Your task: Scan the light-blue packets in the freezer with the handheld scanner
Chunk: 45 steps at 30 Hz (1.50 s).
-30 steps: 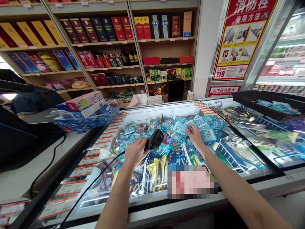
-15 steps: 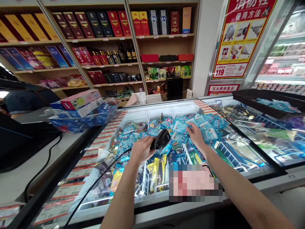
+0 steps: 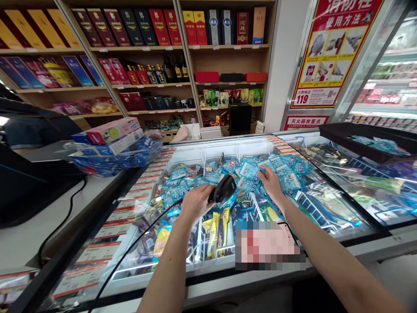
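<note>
My left hand (image 3: 194, 203) is closed around the handle of a black barcode scanner (image 3: 224, 188), whose head points right, over the open chest freezer (image 3: 228, 150). Its black cable (image 3: 130, 252) trails back toward me. My right hand (image 3: 271, 181) rests on a heap of light-blue ice-cream packets (image 3: 250, 170) in the freezer, fingers pinched on the edge of one packet. The scanner head is a short way left of that hand. Yellow packets (image 3: 216, 228) lie in a wire compartment below the scanner.
A stack of blue packs topped by a pink box (image 3: 114, 145) sits on the counter at left, beside a dark monitor (image 3: 29, 182). Shelves of boxed bottles (image 3: 156, 34) fill the back wall. A red poster (image 3: 329, 52) and a black tray (image 3: 368, 141) on the glass lid are at right.
The scanner in my left hand has moved right and slightly up, closer to my right hand. My right hand stays on the blue packets, shifting only slightly.
</note>
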Each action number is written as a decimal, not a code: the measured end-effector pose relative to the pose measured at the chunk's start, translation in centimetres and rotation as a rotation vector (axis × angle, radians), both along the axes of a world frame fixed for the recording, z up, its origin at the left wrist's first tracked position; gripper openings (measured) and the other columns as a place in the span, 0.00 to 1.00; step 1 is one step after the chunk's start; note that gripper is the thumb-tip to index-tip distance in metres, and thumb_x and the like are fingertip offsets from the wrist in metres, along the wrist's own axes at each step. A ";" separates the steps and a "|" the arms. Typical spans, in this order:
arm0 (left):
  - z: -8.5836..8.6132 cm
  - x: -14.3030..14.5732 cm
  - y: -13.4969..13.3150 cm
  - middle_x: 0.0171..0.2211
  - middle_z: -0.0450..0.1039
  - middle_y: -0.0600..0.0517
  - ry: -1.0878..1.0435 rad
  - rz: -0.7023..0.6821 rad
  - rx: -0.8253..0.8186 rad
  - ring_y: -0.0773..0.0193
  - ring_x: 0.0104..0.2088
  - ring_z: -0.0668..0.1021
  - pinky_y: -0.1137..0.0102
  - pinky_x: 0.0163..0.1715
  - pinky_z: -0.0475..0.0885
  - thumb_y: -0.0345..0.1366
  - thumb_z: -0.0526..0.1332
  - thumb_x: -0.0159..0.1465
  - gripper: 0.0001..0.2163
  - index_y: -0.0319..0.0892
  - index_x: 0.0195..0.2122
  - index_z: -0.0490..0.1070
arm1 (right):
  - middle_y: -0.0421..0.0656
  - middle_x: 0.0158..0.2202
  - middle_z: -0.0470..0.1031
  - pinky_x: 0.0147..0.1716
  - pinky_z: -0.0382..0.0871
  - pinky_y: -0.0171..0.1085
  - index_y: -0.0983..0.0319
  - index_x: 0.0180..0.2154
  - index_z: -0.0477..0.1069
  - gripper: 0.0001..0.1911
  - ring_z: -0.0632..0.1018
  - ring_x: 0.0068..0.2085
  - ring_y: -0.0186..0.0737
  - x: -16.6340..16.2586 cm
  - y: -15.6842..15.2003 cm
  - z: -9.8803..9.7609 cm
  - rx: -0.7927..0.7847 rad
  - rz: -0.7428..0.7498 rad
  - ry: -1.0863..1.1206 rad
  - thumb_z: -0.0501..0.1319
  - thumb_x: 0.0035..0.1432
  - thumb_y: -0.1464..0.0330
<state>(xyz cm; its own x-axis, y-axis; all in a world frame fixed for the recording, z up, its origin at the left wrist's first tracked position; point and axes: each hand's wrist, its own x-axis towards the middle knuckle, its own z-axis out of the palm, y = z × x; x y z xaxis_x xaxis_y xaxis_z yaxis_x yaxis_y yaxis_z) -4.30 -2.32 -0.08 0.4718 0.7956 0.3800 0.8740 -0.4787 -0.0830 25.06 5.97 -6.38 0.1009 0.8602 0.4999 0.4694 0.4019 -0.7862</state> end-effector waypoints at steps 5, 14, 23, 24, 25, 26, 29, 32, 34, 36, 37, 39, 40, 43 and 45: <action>-0.2 0.5 -0.1 0.38 0.71 0.50 0.012 -0.017 0.009 0.59 0.39 0.73 0.68 0.31 0.64 0.36 0.55 0.56 0.15 0.45 0.45 0.63 | 0.36 0.20 0.58 0.22 0.54 0.32 0.60 0.45 0.66 0.20 0.61 0.21 0.32 0.0 -0.1 0.0 -0.013 0.010 0.001 0.52 0.56 0.56; -0.7 1.0 0.1 0.38 0.71 0.50 0.019 -0.014 0.010 0.59 0.39 0.73 0.69 0.32 0.64 0.37 0.56 0.56 0.15 0.46 0.46 0.62 | 0.36 0.21 0.59 0.21 0.53 0.32 0.61 0.46 0.65 0.22 0.61 0.21 0.32 -0.2 -0.6 0.5 -0.024 0.013 -0.018 0.51 0.57 0.54; -0.8 1.1 0.1 0.39 0.71 0.51 0.038 -0.009 0.001 0.60 0.40 0.73 0.69 0.32 0.64 0.40 0.56 0.57 0.15 0.46 0.45 0.63 | 0.35 0.19 0.55 0.20 0.50 0.32 0.62 0.46 0.65 0.21 0.60 0.20 0.32 -0.4 -0.8 0.7 -0.011 0.005 -0.047 0.51 0.57 0.56; -0.9 1.1 0.1 0.39 0.71 0.51 0.039 -0.008 0.000 0.60 0.40 0.73 0.69 0.32 0.64 0.40 0.56 0.57 0.15 0.46 0.45 0.63 | 0.35 0.19 0.55 0.20 0.50 0.32 0.62 0.46 0.65 0.21 0.59 0.20 0.32 -0.4 -0.7 0.7 -0.011 0.003 -0.048 0.50 0.57 0.56; -0.9 1.1 0.1 0.40 0.71 0.51 0.040 -0.007 0.001 0.60 0.40 0.73 0.69 0.32 0.64 0.40 0.56 0.57 0.15 0.46 0.45 0.62 | 0.35 0.19 0.56 0.20 0.50 0.32 0.62 0.46 0.65 0.21 0.59 0.20 0.32 -0.4 -0.7 0.6 -0.011 -0.001 -0.050 0.50 0.57 0.56; -0.9 1.1 0.1 0.40 0.71 0.51 0.042 -0.005 0.002 0.60 0.40 0.73 0.69 0.32 0.64 0.40 0.56 0.57 0.15 0.46 0.46 0.62 | 0.35 0.19 0.56 0.20 0.50 0.32 0.62 0.46 0.65 0.21 0.59 0.20 0.32 -0.3 -0.6 0.6 -0.009 -0.004 -0.054 0.50 0.57 0.56; -0.8 1.2 0.1 0.40 0.70 0.51 0.052 -0.003 0.007 0.60 0.40 0.73 0.69 0.31 0.64 0.40 0.56 0.57 0.15 0.47 0.45 0.62 | 0.35 0.19 0.57 0.20 0.51 0.32 0.62 0.45 0.66 0.21 0.60 0.20 0.32 -0.2 -0.4 0.4 0.010 -0.020 -0.069 0.50 0.57 0.56; -0.8 1.2 0.0 0.39 0.71 0.52 0.061 -0.005 0.011 0.60 0.40 0.73 0.69 0.31 0.64 0.41 0.56 0.58 0.14 0.47 0.45 0.63 | 0.36 0.19 0.58 0.21 0.52 0.32 0.62 0.45 0.66 0.21 0.61 0.21 0.33 -0.1 -0.3 0.3 0.017 -0.024 -0.075 0.50 0.57 0.56; -0.7 1.3 0.0 0.38 0.71 0.52 0.064 -0.005 0.012 0.60 0.40 0.73 0.68 0.30 0.64 0.41 0.56 0.58 0.14 0.46 0.45 0.63 | 0.36 0.20 0.58 0.21 0.53 0.32 0.62 0.45 0.66 0.21 0.62 0.21 0.33 -0.1 -0.2 0.2 0.006 -0.014 -0.073 0.50 0.57 0.56; -0.7 1.4 0.1 0.38 0.71 0.51 0.062 -0.005 0.013 0.60 0.39 0.73 0.69 0.30 0.64 0.41 0.56 0.57 0.14 0.47 0.44 0.63 | 0.36 0.20 0.59 0.21 0.53 0.32 0.62 0.46 0.66 0.21 0.62 0.21 0.33 -0.1 -0.2 0.2 -0.003 -0.010 -0.072 0.50 0.57 0.56; -0.7 1.4 0.1 0.38 0.71 0.51 0.059 -0.005 0.013 0.60 0.39 0.73 0.69 0.30 0.64 0.41 0.56 0.57 0.14 0.47 0.44 0.63 | 0.36 0.20 0.59 0.21 0.53 0.33 0.62 0.46 0.66 0.21 0.62 0.21 0.33 -0.1 -0.2 0.2 -0.005 -0.011 -0.072 0.50 0.57 0.56; -0.8 1.4 0.1 0.38 0.71 0.51 0.049 -0.008 0.014 0.60 0.40 0.73 0.69 0.31 0.64 0.40 0.56 0.57 0.14 0.47 0.44 0.63 | 0.36 0.20 0.59 0.21 0.53 0.33 0.62 0.46 0.66 0.20 0.62 0.21 0.33 -0.1 -0.2 0.3 0.003 -0.017 -0.070 0.50 0.57 0.57; -0.8 1.4 0.2 0.38 0.71 0.51 0.044 -0.009 0.014 0.60 0.40 0.73 0.69 0.31 0.64 0.39 0.56 0.57 0.14 0.47 0.45 0.63 | 0.36 0.19 0.58 0.21 0.53 0.33 0.61 0.47 0.65 0.20 0.61 0.20 0.33 -0.1 -0.3 0.3 0.014 -0.021 -0.069 0.50 0.57 0.58; -0.8 1.1 0.2 0.38 0.71 0.50 0.031 0.003 0.023 0.59 0.40 0.73 0.68 0.32 0.65 0.38 0.56 0.57 0.15 0.46 0.46 0.63 | 0.35 0.19 0.57 0.21 0.54 0.33 0.60 0.50 0.63 0.20 0.61 0.20 0.34 -0.3 -0.7 0.6 0.047 -0.032 -0.097 0.49 0.58 0.60; -0.7 0.7 0.2 0.39 0.71 0.50 0.021 0.019 0.030 0.59 0.41 0.73 0.68 0.33 0.65 0.37 0.56 0.57 0.16 0.46 0.47 0.63 | 0.38 0.22 0.63 0.24 0.58 0.34 0.60 0.49 0.64 0.19 0.64 0.22 0.35 -0.3 -1.0 0.8 0.050 -0.042 -0.153 0.47 0.59 0.62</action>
<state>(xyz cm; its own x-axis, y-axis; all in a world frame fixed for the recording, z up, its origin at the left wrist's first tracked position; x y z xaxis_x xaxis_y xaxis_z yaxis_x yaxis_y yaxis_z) -3.56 -2.11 -0.82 0.4649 0.7927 0.3942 0.8809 -0.4590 -0.1159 24.71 5.02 -5.56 0.0558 0.8303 0.5545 0.5998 0.4161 -0.6834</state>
